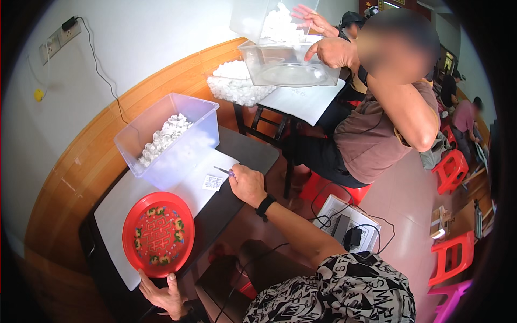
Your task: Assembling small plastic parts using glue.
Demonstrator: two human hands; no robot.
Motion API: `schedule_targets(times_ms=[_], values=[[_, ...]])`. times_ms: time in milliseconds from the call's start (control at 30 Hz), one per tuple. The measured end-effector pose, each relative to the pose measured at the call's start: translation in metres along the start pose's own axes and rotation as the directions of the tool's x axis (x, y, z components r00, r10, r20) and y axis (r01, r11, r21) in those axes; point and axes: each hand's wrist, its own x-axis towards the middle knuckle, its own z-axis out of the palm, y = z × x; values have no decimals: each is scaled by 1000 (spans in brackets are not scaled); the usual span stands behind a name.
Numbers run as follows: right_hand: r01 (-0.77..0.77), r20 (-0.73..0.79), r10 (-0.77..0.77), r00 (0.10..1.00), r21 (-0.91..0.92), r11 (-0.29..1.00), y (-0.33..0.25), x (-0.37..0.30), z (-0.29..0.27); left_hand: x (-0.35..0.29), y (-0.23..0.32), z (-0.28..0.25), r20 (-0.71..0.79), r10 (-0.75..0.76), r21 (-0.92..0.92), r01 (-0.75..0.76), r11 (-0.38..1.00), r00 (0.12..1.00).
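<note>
My right hand point(247, 185) is closed around a small tool with a purple handle and a thin metal tip point(222, 170). It hovers by the table's right edge, beside a small printed paper label point(212, 182). My left hand point(164, 296) is at the near rim of a round red tray point(131, 237), thumb and fingers spread. Whether the fingertips touch the rim is hard to tell. The tray has a floral pattern and nothing lies in it. Beyond it stands a clear plastic bin point(199, 124) partly filled with small white pieces point(168, 139).
White sheeting point(116, 215) covers part of the dark table point(242, 148). Ahead, a seated person point(371, 129) has both hands at stacked clear bins point(293, 64), beside a bag of white pieces point(237, 89). An open box with cables point(350, 223) and red stools point(451, 171) are to the right.
</note>
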Motion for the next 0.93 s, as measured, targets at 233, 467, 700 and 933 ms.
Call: schedule_targets(times_ms=[233,467,700,933], values=[[-10,9,10,1000,-9,1000,0,1,1,2,2,-1,-2,14,2,-14,1000,1000],[3,-5,-3,1000,8,1000,0,1,2,2,3,-6,81,-19,3,19,1000,997],[22,-4,-21,1000,126,992,10,0,-2,1,4,-4,71,-21,-11,22,1000,997],[-477,236,418,877,532,700,36,-23,-38,0,0,-7,65,-84,0,84,996,994]])
